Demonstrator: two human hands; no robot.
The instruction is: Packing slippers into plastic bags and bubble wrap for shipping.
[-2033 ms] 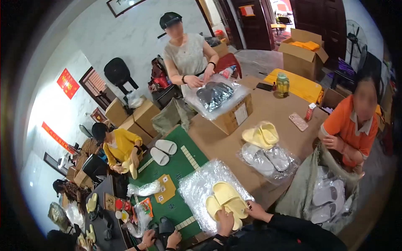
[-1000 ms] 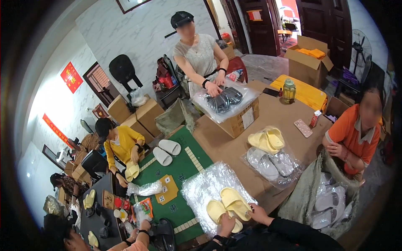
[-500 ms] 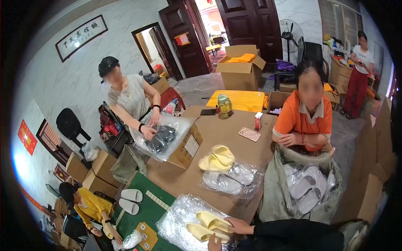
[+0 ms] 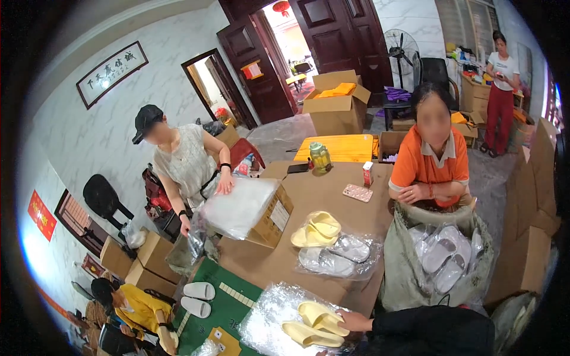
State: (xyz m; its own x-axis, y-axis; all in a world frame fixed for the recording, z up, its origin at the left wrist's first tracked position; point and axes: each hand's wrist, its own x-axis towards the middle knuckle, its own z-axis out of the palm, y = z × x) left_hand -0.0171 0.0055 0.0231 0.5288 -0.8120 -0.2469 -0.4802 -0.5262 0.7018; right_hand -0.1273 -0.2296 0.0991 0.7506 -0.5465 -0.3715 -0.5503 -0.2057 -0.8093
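A pair of pale yellow slippers (image 4: 312,323) lies on a clear plastic bag (image 4: 267,314) at the near edge of the brown table (image 4: 332,196). My right hand (image 4: 356,321) comes in from the lower right in a black sleeve. Its fingers close on the heel end of the slippers. My left hand is out of view. Farther up the table lie a second yellow pair (image 4: 314,228) and a bagged white pair (image 4: 332,258).
A person in orange (image 4: 433,172) sits at the right behind a sack of white slippers (image 4: 439,261). A person in a cap (image 4: 184,160) handles plastic bags on a cardboard box (image 4: 270,216). White slippers (image 4: 196,296) lie on a green mat (image 4: 225,305).
The view has swung up and to the right, bringing the person in orange and the doorway to the middle. My hand stays on the yellow slippers on the bag.
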